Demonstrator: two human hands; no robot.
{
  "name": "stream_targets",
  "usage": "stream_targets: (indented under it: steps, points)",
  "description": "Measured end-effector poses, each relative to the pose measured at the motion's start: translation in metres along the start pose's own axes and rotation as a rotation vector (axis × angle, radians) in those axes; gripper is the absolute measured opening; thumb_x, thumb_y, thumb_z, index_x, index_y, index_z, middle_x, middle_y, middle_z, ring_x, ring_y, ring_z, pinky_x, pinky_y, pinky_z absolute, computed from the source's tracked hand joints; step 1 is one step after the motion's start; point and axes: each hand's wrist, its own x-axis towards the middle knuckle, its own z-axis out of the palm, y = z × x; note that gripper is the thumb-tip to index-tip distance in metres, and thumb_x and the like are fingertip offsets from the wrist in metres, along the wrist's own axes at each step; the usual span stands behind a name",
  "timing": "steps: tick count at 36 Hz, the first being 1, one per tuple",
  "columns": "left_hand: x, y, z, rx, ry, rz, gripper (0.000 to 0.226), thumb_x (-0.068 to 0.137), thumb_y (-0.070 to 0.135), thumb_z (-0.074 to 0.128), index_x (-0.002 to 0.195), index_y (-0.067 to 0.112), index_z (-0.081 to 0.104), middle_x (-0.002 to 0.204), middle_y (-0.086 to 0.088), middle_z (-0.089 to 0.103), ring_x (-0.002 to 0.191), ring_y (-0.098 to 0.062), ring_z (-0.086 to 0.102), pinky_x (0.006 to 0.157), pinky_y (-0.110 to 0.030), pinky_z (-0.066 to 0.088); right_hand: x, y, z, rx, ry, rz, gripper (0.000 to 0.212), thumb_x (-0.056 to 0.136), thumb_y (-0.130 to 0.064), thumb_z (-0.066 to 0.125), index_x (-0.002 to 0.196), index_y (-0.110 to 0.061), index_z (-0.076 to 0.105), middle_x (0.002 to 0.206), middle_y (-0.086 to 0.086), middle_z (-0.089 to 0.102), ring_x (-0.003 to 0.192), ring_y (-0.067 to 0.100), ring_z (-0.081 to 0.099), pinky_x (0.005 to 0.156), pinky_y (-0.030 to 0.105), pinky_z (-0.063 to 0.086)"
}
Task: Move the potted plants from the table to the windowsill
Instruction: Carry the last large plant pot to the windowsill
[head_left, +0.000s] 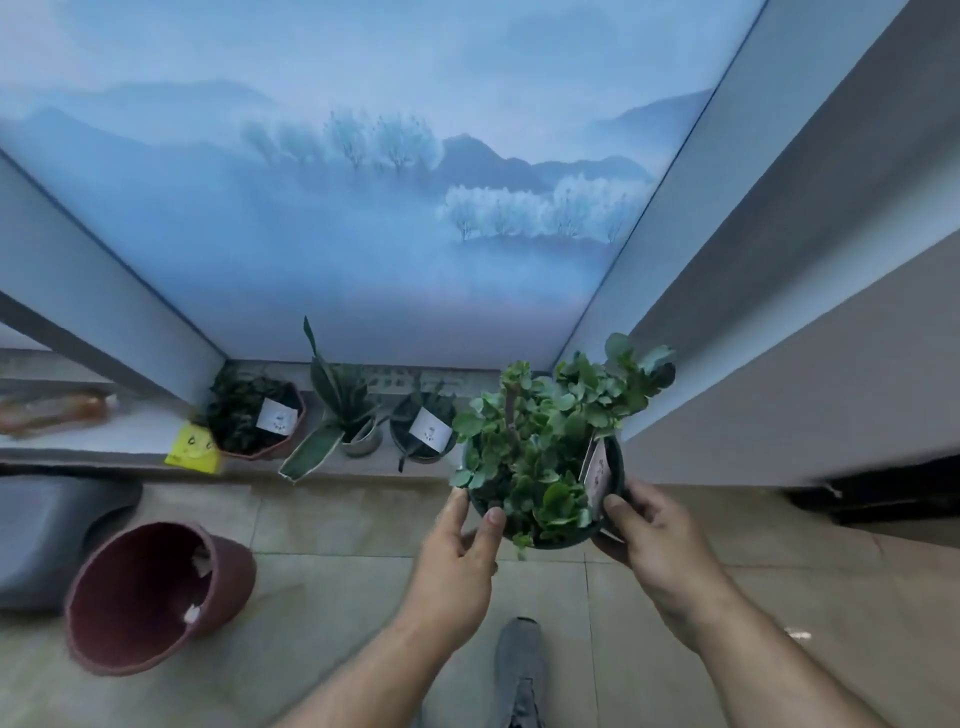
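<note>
I hold a dark pot of round-leaved green succulent (540, 457) in front of the right end of the windowsill (467, 379). My left hand (462, 551) grips its left rim and my right hand (654, 540) grips its right side, next to a pale label stuck in the pot. Three potted plants stand on the sill: a dark leafy one in a brown pot (254, 415), a tall spiky-leaved one in a small grey pot (348, 415), and a small one in a black pot (423, 431). The table is not in view.
A yellow tag (193, 449) lies at the sill's front edge on the left. An empty red-brown bucket (150, 597) leans on the tiled floor at lower left beside a grey object (47, 530). My grey shoe (519, 670) is below. A grey wall (779, 312) closes in on the right.
</note>
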Motion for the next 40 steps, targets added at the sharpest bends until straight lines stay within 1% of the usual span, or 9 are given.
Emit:
stream_targets:
  steps: [6,8,10,13,18,24,29,31,40]
  points:
    - [0.081,-0.055,0.014,-0.032,-0.003,-0.049,0.041,0.099,0.035,0.053,0.139,0.034,0.045,0.126,0.023,0.06,0.099,0.009,0.063,0.099,-0.037,0.054,0.088,0.068,0.007,0.015,-0.021,0.047,0.038,0.105,-0.002,0.041,0.126,-0.02,0.067,0.116,-0.002,0.076,0.11,0.015,0.071,0.093,0.028,0.056]
    - [0.104,-0.072,0.018,-0.042,0.019,-0.073,0.047,0.098,0.037,0.054,0.144,0.031,0.043,0.122,0.028,0.058,0.095,0.009,0.062,0.101,-0.038,0.053,0.116,0.09,0.01,0.005,-0.022,0.061,0.039,0.105,-0.001,0.041,0.126,-0.023,0.067,0.115,-0.004,0.077,0.107,0.012,0.072,0.087,0.023,0.058]
    - [0.129,-0.09,0.021,-0.043,0.042,-0.098,0.061,0.097,0.038,0.054,0.153,0.023,0.033,0.131,0.022,0.055,0.101,0.003,0.062,0.103,-0.039,0.051,0.145,0.112,0.012,0.005,-0.035,0.085,0.039,0.105,-0.001,0.041,0.126,-0.023,0.066,0.117,-0.001,0.076,0.108,0.014,0.072,0.089,0.024,0.058]
    - [0.16,-0.108,0.024,-0.035,0.07,-0.116,0.064,0.098,0.036,0.053,0.155,0.018,0.029,0.139,0.013,0.051,0.115,-0.006,0.06,0.102,-0.036,0.051,0.178,0.135,0.018,0.011,-0.036,0.113,0.038,0.105,0.001,0.041,0.125,-0.017,0.067,0.119,0.004,0.074,0.11,0.02,0.07,0.091,0.028,0.058]
    - [0.21,-0.133,0.03,-0.037,0.077,-0.078,0.057,0.098,0.037,0.053,0.151,0.024,0.035,0.126,0.025,0.056,0.108,0.003,0.059,0.105,-0.039,0.05,0.232,0.16,0.022,-0.003,-0.06,0.144,0.034,0.106,-0.005,0.04,0.12,-0.019,0.068,0.118,0.008,0.074,0.109,0.024,0.07,0.093,0.045,0.058]
    - [0.254,-0.146,0.041,-0.072,0.09,-0.059,0.041,0.1,0.03,0.051,0.14,0.021,0.046,0.133,0.007,0.058,0.11,0.002,0.058,0.101,-0.034,0.051,0.279,0.169,0.024,0.013,-0.056,0.127,0.035,0.106,-0.004,0.038,0.122,-0.018,0.066,0.12,0.006,0.073,0.11,0.021,0.07,0.089,0.039,0.06]
    - [0.278,-0.153,0.053,-0.074,0.111,-0.052,0.024,0.101,0.028,0.051,0.124,0.024,0.054,0.127,0.003,0.063,0.11,-0.004,0.063,0.097,-0.031,0.054,0.305,0.175,0.019,0.016,-0.005,0.125,0.035,0.106,-0.006,0.04,0.127,-0.017,0.064,0.12,0.007,0.072,0.112,0.023,0.069,0.093,0.044,0.059]
    - [0.283,-0.151,0.055,-0.087,0.119,-0.036,0.021,0.101,0.027,0.052,0.121,0.027,0.055,0.124,0.004,0.064,0.11,-0.005,0.063,0.098,-0.032,0.054,0.308,0.173,0.021,0.034,0.0,0.105,0.037,0.106,-0.006,0.039,0.13,-0.019,0.063,0.122,0.005,0.072,0.112,0.02,0.069,0.089,0.039,0.06]
    - [0.289,-0.141,0.059,-0.11,0.146,-0.073,0.041,0.098,0.032,0.054,0.135,0.015,0.048,0.132,0.001,0.059,0.119,-0.015,0.06,0.097,-0.041,0.055,0.313,0.17,0.033,0.116,0.11,0.148,0.036,0.108,-0.012,0.038,0.13,-0.02,0.065,0.119,0.003,0.073,0.104,0.016,0.07,0.076,0.028,0.06]
